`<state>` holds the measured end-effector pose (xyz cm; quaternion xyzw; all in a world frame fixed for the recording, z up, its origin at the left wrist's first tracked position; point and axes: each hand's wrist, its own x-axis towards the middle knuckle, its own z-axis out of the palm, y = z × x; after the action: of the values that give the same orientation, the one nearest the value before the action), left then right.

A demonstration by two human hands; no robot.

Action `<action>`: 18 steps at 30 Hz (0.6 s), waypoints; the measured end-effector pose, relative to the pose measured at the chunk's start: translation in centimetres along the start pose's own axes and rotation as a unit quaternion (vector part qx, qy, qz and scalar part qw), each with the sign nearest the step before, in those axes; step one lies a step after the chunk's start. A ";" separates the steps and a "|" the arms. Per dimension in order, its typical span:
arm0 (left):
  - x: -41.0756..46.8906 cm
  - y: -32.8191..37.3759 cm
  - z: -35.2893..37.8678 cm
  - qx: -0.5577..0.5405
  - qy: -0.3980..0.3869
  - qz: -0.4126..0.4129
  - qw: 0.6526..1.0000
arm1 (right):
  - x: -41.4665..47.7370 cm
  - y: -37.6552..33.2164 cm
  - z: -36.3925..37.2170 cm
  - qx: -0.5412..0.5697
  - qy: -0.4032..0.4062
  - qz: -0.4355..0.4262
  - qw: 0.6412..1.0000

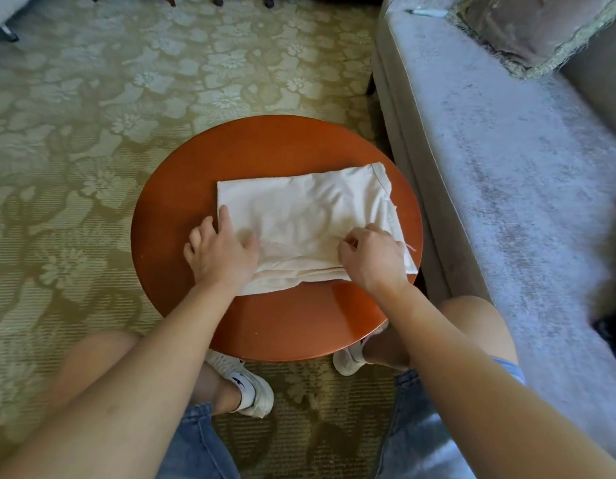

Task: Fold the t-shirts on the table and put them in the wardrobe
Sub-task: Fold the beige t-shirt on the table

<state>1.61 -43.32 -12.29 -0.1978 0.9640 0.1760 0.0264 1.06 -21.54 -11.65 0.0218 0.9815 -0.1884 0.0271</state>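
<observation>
Here's the round, glossy orange-brown wooden table (265,150), and lying across its middle is the cream soft-cloth t-shirt (306,205), folded into a rough rectangle. The surface is rumpled, with layered edges stacked along the near side. A stitched hem runs down the shirt's right end, which comes close to the table's right rim.

The left hand (220,254) lies flat on the shirt's near-left corner, fingers spread and relaxed, pressing the cloth down. The right hand (372,261) is at the near-right part, fingers curled tight, thumb and forefinger pinching a bit of the fabric. How much cloth sits under that hand is hidden.

Right of the table runs a long grey-blue velvety sofa (507,167), its nap brushed in streaks. A brownish fringed cushion (527,25) lies at its far end, cut off by the frame. All around the table spreads an olive-green carpet (92,115) with a pale woven flower pattern.

Under the table's near edge, two white sneakers (254,385) poke out, partly covered by the tabletop. Blue denim shorts (196,444) show at the bottom.
</observation>
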 end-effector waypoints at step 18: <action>-0.4 1.9 1.4 -0.152 0.073 -0.076 0.983 | 2.6 2.5 -3.1 0.258 -0.057 0.212 0.941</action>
<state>1.21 -41.07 -12.93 -0.2850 0.9075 0.3025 -0.0611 -1.59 -17.98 -9.84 0.2252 0.8687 -0.4256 0.1159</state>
